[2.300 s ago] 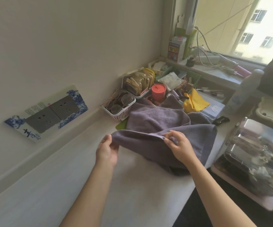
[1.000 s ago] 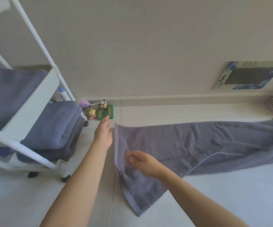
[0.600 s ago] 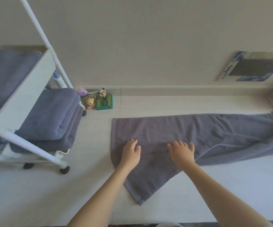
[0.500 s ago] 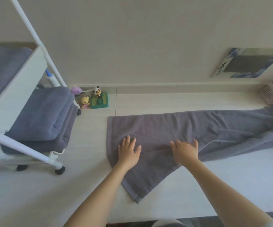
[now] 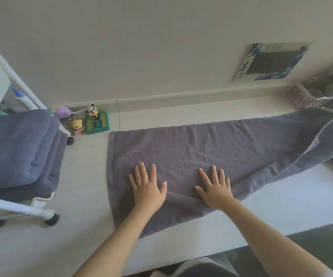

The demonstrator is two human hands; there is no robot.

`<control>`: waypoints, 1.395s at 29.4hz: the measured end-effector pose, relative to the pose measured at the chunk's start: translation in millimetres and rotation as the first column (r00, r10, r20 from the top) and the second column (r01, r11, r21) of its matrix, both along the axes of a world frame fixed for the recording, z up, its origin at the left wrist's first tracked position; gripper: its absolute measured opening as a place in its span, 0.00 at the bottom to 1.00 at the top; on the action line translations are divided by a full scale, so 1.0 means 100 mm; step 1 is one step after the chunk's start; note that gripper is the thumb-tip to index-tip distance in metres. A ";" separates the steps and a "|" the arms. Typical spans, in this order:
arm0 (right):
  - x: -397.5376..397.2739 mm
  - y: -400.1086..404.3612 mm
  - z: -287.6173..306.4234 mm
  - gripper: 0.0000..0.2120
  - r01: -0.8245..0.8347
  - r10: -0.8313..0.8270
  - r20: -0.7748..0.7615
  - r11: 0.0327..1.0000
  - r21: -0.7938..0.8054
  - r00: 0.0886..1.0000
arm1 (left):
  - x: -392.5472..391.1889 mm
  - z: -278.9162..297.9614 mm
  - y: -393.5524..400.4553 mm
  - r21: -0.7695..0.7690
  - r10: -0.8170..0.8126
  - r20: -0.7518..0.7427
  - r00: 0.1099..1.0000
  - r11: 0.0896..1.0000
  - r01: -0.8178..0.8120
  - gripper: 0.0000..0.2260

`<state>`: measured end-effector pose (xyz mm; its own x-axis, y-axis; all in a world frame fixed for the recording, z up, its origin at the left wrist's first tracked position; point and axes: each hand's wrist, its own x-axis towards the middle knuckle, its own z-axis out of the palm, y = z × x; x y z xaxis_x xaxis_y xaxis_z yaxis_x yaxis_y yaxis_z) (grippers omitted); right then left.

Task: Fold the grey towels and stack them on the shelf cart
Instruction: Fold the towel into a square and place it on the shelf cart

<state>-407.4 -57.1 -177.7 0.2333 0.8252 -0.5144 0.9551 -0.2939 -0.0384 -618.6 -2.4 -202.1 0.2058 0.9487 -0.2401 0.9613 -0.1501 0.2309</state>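
towel (image 5: 201, 154): grey, spread lengthwise on the bench (image 5: 77, 186), directly under both hands; its right end is bunched well right of the right hand
hands: left hand (image 5: 147, 188) and right hand (image 5: 215, 188) both flat, fingers spread, pressing the cloth, gripping nothing
ridge: small crease between the hands
risk: near corner hangs by the bench edge, a hard push could drag it off; crease may get folded in
cart (image 5: 21, 208): left of left hand, folded towels (image 5: 17, 148) on it
writing: wall plate (image 5: 269, 60) blurred, unreadable
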 end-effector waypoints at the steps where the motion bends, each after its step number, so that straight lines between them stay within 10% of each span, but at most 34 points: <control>1: -0.04 -0.05 -0.06 0.33 0.008 -0.008 0.015 1.000 0.002 1.000 | -0.01 -0.07 -0.10 0.003 -0.013 -0.007 1.000 1.000 0.013 0.33; 8: -0.26 -0.01 -0.21 0.51 0.032 -0.034 0.041 0.997 0.066 0.999 | -0.60 -0.26 -0.21 0.168 0.040 -0.040 0.998 0.985 -0.033 0.32; 22: -0.12 0.13 -0.06 0.38 -0.041 0.051 0.136 0.996 -0.076 0.989 | -0.64 -0.20 -0.32 0.145 -0.008 0.002 1.000 0.989 0.007 0.31; 41: -0.56 0.11 -0.07 0.27 -0.010 0.019 -0.024 0.947 0.321 1.000 | -1.04 -0.19 -0.26 0.165 0.109 -0.003 0.994 0.980 -0.107 0.34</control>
